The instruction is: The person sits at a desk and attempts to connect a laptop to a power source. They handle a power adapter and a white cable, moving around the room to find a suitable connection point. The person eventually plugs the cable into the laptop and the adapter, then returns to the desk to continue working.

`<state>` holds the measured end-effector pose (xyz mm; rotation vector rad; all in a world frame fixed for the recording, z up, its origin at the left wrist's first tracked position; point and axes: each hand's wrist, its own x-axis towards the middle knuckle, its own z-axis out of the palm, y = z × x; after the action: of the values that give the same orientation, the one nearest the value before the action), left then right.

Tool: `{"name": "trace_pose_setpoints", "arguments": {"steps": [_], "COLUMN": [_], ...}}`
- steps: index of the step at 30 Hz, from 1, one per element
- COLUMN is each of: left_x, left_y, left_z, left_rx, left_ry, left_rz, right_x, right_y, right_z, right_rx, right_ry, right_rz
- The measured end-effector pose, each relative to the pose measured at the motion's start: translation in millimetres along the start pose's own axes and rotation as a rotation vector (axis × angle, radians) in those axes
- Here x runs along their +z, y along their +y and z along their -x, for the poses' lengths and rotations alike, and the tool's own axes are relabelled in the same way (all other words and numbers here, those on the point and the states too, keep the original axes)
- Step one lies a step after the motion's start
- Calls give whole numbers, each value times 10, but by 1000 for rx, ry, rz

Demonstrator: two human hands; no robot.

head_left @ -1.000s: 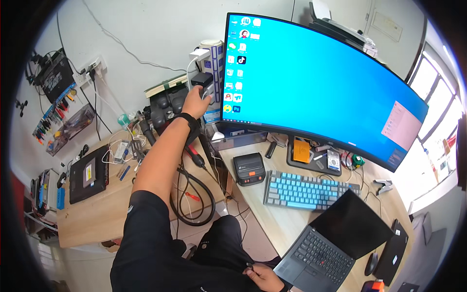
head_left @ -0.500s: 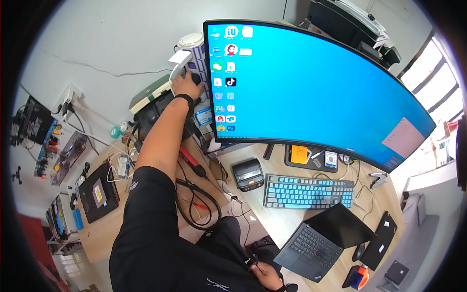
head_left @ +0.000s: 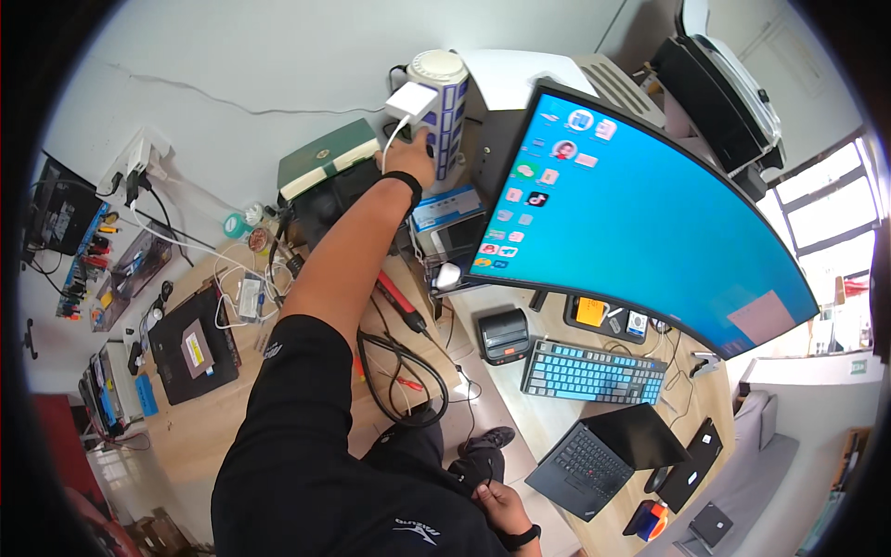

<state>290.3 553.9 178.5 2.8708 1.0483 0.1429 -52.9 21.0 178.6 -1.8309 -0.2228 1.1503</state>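
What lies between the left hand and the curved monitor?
In the head view, a white-and-purple tower, then a dark grey panel, lie between the left hand and the monitor.

From head height, one wide fisheye view looks down and forward over a pale wooden desk (head_left: 540, 420), fairly near.

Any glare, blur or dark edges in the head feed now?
Head view: the window is largely washed out white; head view: icons on the curved monitor look slightly soft; head view: black vignetting fills the corners, clear of the left hand.
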Motion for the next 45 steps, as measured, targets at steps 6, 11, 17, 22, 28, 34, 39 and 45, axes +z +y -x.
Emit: {"name": "trace_pose_setpoints", "arguments": {"steps": [6,11,17,22,28,34,39,45], "left_x": [-157,-430,-603,-361,-461,-743,-1154,-1894], "left_y": [-9,-175,-453,-560,-483,-468,-512,-538], "left_z": [608,1524,3117,4162,4929,5394,5850,5992], "left_rx": [191,410,-21,-30,-93,-184,-280,-190], "left_ry": [-129,-474,-875,-1247,-1601,-1471,-977,-466], "left_rz": [345,1015,1828,2089,2147,2079,2392,2591], "right_x": [141,176,73,28,25,-98,4,376], "right_y": [-186,-298,-363,-664,-795,-865,-884,-979], "right_z": [-29,30,66,29,49,193,169,305], "right_rx": [5,75,19,-279,-538,-224,-441,-901], "right_ry": [-59,-47,-1,-23,-73,-307,-518,-823], "right_rz": [30,-31,-140,64,18,-321,-293,325]}}
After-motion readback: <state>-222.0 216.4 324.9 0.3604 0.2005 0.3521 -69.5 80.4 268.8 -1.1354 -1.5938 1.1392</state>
